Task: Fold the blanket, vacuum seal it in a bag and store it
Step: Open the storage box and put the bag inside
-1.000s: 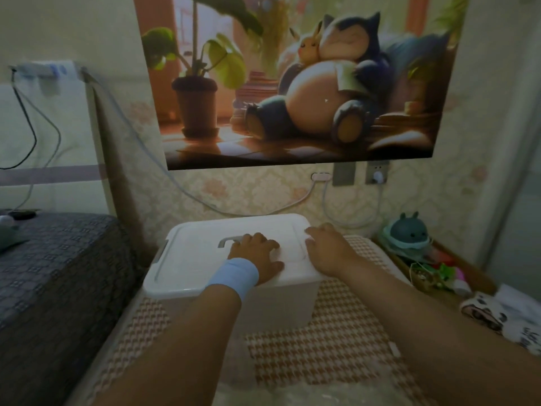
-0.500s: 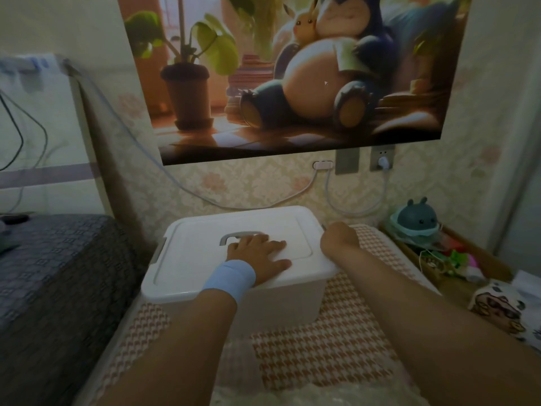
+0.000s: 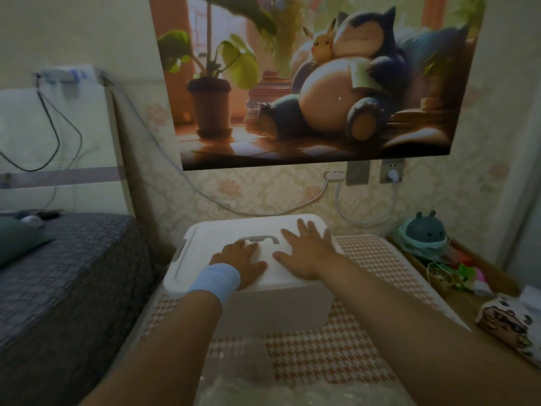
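Left hand (image 3: 243, 259) and right hand (image 3: 304, 250) lie flat on the lid (image 3: 222, 232) of a white storage box (image 3: 278, 309), centre frame.
The right hand has just left the lid's right edge and now rests spread beside the left, neither grasping anything: probably pressing the lid shut. The blanket is unseen; crinkled clear plastic (image 3: 248, 388) shows at bottom centre.

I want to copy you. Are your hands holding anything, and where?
Nothing is held. The left hand and right hand both rest flat on top of the white box lid.
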Tool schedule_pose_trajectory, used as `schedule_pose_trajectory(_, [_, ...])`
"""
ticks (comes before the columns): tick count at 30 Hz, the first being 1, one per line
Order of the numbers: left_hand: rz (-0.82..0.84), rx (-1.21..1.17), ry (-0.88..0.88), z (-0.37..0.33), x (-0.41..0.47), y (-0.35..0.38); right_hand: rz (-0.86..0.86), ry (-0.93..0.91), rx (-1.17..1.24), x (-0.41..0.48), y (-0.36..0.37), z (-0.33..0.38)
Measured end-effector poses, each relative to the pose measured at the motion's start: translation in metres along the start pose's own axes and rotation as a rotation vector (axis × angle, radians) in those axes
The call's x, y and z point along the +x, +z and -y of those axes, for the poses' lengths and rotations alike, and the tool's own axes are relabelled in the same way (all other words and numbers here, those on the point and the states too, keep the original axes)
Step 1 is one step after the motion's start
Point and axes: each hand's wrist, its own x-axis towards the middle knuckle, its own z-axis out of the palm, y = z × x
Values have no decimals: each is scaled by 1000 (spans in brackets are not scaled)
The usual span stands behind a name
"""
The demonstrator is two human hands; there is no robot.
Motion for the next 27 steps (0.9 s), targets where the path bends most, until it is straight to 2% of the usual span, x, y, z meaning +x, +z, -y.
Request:
schedule_pose_trajectory(4, [32, 86, -146, 62, -9, 8, 37, -230, 54, -4, 7, 63])
schedule_pose_trajectory(7, [91, 54, -305, 85, -20, 14, 107, -298, 84, -2, 22, 99])
schedule_pose_trajectory(9, [87, -46, -328, 93, -23, 15, 112, -302, 50, -1, 30, 105])
schedule_pose_trajectory(11, [18, -132, -250, 98, -21, 15, 72, -289, 9, -3, 32, 96])
schedule_pose_trajectory(16, [-188, -351, -153, 95, -20, 6, -128, -222, -120, -1, 17, 82])
schedule_pose_trajectory(18, [-240, -441, -211, 92, -18, 4, -75, -227, -139, 0, 19, 91])
schedule_pose_trajectory(21, [-213, -551, -364, 92, -14, 3, 74, -248, -39, -2, 31, 97])
schedule_pose_trajectory(27, [-268, -701, -502, 94, -10, 9, 72, -261, -17, 3, 37, 96])
